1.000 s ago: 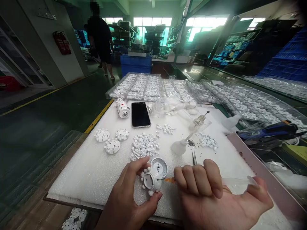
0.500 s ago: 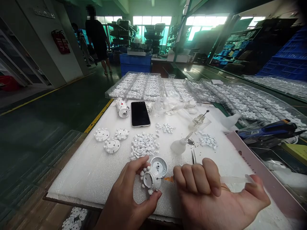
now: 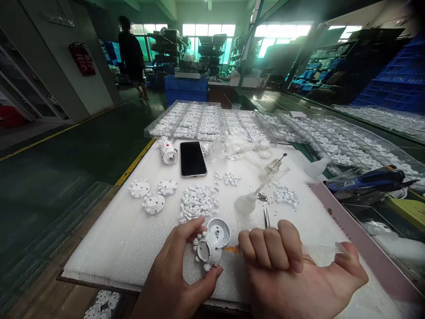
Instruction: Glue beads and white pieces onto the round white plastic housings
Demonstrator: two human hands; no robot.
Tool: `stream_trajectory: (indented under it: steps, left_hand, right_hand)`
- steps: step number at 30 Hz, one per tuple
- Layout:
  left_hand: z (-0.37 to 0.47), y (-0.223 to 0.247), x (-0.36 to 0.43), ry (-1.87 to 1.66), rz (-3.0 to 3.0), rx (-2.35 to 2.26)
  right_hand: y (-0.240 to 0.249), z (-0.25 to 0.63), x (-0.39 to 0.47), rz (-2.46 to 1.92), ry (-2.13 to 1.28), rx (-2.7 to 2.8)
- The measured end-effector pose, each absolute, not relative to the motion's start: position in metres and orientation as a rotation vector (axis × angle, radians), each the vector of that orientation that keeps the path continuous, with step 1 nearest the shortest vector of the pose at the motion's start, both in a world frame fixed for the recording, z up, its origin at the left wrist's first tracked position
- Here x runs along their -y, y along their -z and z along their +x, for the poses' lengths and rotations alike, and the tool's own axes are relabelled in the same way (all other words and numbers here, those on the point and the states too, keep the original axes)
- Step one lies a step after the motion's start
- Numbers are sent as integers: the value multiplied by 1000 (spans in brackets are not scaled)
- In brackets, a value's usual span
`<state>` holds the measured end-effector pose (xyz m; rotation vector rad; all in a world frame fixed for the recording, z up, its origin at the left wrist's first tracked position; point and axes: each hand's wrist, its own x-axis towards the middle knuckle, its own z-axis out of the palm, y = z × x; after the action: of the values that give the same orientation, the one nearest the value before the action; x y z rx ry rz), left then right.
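Note:
Between thumb and fingers, my left hand (image 3: pixel 181 270) grips a round white plastic model part (image 3: pixel 206 250) with small knobs along its left rim. My right hand (image 3: pixel 285 266) is wrapped around a clear syringe (image 3: pixel 323 249), its thumb pressed on the plunger end. The syringe's orange needle hub (image 3: pixel 231 250) points left, and the thin needle tip meets the side of the white part. Behind the held part lies a round white cup-shaped piece (image 3: pixel 219 231). Tweezers (image 3: pixel 266 218) lie just beyond my right knuckles.
On the white foam board (image 3: pixel 109 252) are a pile of small white pieces (image 3: pixel 198 201), white discs (image 3: pixel 154 204), a phone (image 3: pixel 193 159), a squeeze bottle (image 3: pixel 246 203) and a glass bottle (image 3: pixel 274 166). Parts trays (image 3: pixel 189 119) stand behind. A pink box (image 3: pixel 352 235) borders the right. A person (image 3: pixel 131 55) is in the background.
The background person has walked farther away. My view has shifted very slightly; both hands keep their grips, with the needle still at the white part.

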<state>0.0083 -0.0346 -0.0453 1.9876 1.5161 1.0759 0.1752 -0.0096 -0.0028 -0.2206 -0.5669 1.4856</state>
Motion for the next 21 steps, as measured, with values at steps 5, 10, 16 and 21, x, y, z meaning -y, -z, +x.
stream_trajectory:
  steps: [5,10,16,21]
  left_hand:
    - [9,44,34,-1081,1995,-1512]
    - [8,46,34,-1057,1982,-1504]
    - [7,46,35,-1057,1964,-1495]
    - [10,47,38,-1129,1922,-1518]
  right_hand:
    - [3,175,11,-236,-1478,569]
    - [1,175,11,-286,-1452,581]
    - [-5,173,11,-338,-1418,649]
    - [-4,174,17,-349,-1431,757]
